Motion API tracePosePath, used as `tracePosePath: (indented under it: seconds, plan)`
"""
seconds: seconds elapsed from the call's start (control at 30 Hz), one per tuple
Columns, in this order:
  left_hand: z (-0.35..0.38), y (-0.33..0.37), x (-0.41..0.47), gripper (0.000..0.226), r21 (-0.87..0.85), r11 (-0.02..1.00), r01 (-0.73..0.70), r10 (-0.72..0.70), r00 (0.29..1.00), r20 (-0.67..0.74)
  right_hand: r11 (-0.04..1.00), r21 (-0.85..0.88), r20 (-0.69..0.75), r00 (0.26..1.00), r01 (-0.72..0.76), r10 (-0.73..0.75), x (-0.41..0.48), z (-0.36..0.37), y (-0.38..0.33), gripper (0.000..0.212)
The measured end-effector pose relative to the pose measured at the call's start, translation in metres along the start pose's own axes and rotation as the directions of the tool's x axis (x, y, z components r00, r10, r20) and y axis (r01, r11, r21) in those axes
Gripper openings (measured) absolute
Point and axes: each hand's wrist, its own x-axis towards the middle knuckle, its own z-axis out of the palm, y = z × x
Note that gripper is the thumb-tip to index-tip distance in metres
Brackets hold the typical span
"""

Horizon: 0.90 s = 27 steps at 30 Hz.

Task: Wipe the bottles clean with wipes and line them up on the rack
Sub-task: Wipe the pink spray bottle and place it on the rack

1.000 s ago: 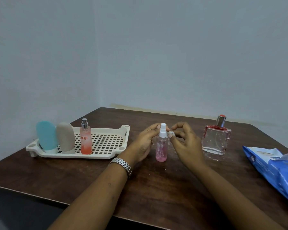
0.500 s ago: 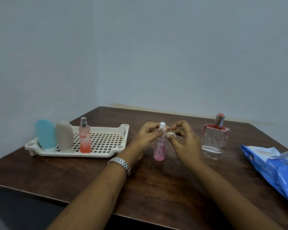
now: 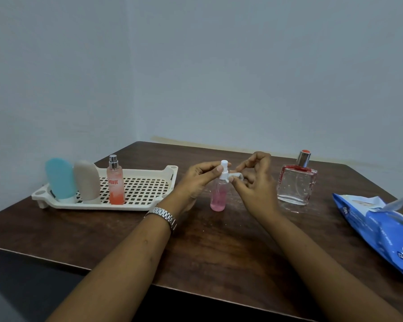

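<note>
The pink spray bottle (image 3: 218, 194) stands on the table (image 3: 230, 247), about midway between the rack (image 3: 149, 189) and the square glass perfume bottle (image 3: 297, 184). I see my left hand (image 3: 199, 181) pinching its white spray head between thumb and fingertips. Half a second ago those fingers covered most of the head; now its top stands clear above them. My right hand (image 3: 254, 184) is curled, and its thumb and fingers nip a small white wipe (image 3: 237, 175) against the neck just under the head, much as before.

On the rack's left end a blue bottle (image 3: 59, 177), a beige bottle (image 3: 86, 180) and an orange spray bottle (image 3: 115, 182) stand side by side, unchanged. The blue pack of wipes (image 3: 382, 228) lies at the table's right edge with its flap open. A metal wristwatch (image 3: 163, 217) sits on my left wrist.
</note>
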Motion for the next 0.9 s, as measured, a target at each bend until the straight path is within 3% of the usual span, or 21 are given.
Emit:
tracePosePath:
  seconds: [0.27, 0.6, 0.77, 0.9]
  plan:
    - [0.003, 0.003, -0.004, 0.022, 0.015, 0.998, 0.055, -0.055, 0.998, -0.004, 0.999, -0.018, -0.01, 1.0, 0.026, -0.026, -0.004, -0.002, 0.001, 0.053]
    - [0.005, 0.002, -0.004, 0.025, 0.022, 0.996, 0.084, -0.085, 0.995, 0.043, 0.996, -0.089, -0.076, 0.997, -0.019, 0.012, 0.003, 0.005, 0.015, 0.049]
    - [0.004, -0.003, 0.001, 0.029, -0.014, 0.998, 0.059, -0.059, 0.998, 0.003, 0.989, -0.108, -0.006, 0.994, -0.106, 0.106, 0.004, -0.001, 0.022, 0.031]
    - [0.001, -0.005, 0.003, 0.014, -0.002, 1.0, 0.018, -0.018, 0.996, -0.09, 0.978, -0.095, -0.047, 0.982, -0.185, 0.181, 0.005, -0.007, 0.026, 0.01]
